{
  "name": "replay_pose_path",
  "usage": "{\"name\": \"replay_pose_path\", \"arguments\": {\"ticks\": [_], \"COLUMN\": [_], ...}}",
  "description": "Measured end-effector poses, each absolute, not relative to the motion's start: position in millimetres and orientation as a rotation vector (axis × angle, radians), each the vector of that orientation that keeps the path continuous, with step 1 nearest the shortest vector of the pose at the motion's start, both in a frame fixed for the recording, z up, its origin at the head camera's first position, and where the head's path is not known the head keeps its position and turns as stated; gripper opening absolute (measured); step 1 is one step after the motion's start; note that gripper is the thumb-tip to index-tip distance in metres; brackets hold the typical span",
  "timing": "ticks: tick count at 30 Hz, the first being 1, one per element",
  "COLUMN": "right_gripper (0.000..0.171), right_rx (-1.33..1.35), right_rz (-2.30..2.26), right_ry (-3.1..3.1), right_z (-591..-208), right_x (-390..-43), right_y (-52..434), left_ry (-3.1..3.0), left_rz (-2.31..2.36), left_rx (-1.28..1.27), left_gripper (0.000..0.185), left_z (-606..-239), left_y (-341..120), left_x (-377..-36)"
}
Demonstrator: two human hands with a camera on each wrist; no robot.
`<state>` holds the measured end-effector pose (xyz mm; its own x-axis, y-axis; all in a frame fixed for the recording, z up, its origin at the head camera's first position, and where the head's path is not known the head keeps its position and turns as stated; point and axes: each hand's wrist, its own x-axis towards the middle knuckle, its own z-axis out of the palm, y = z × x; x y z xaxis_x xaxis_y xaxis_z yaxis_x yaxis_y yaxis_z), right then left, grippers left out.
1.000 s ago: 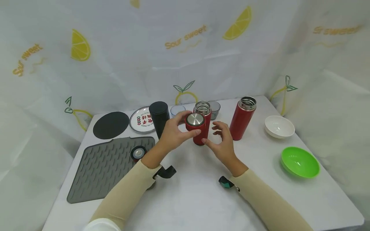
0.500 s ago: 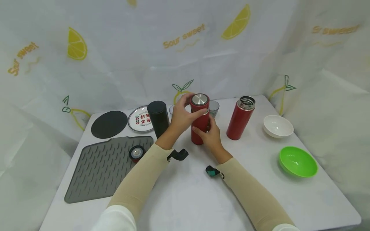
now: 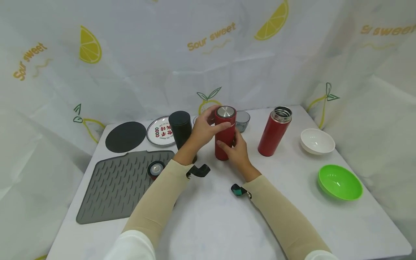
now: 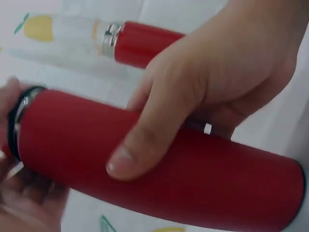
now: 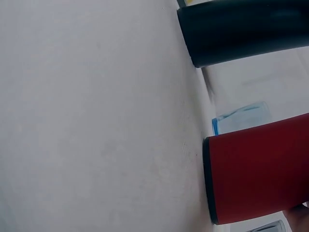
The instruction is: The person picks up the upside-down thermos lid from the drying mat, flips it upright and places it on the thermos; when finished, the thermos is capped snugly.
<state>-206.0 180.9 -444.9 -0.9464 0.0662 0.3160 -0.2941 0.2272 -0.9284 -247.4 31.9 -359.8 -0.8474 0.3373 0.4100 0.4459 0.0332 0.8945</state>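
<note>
Left hand [image 3: 203, 129]: fingers curled around the cap [image 3: 225, 115] of the red flask [image 3: 224, 139], thumb across the front, gripping it; the left wrist view shows the thumb lying over the red body [image 4: 159, 176]. Right hand [image 3: 238, 152]: fingers wrapped around the flask's lower body from the near right, holding it. Flask stands upright on the white table [image 3: 211, 216], mid-far, between the two hands, steel cap top facing up. Just left of it, a black flask [image 3: 180, 129], upright; right wrist view shows its base [image 5: 241, 34] and the red base [image 5: 256, 174] near each other on the table. To the right, well apart, a second red flask [image 3: 274, 130], open mouthed. Far left: plate [image 3: 159, 131], black round mat [image 3: 125, 136]. Near left: grey ribbed mat [image 3: 120, 186] bearing a loose cap [image 3: 156, 169]. Right edge: white bowl [image 3: 317, 141], green bowl [image 3: 339, 182]. Lemon-print cloth [image 3: 208, 54] walls the scene.
</note>
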Motion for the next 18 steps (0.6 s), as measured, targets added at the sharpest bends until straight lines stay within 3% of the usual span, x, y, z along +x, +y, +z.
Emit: {"name": "replay_pose_path", "arguments": {"ticks": [4,11,18], "right_gripper": [0.067,0.074,0.069], "right_rx": [0.248,0.260,0.269], "right_rz": [1.769,1.754,1.725], "right_ry": [-2.207,-2.248,-2.283], "right_z": [-447,-447,-413], "right_x": [-206,-206,-186], "right_y": [181,181,176], "left_ry": [-2.107,-2.152,-2.108], "left_rz": [-2.110,-1.985,-2.044], "left_rx": [-0.883,-0.848,-0.770], "left_gripper": [0.078,0.080,0.072], "left_z": [-371,-369,-358], "left_y": [30,37,43], "left_x": [-248,-236,-238]}}
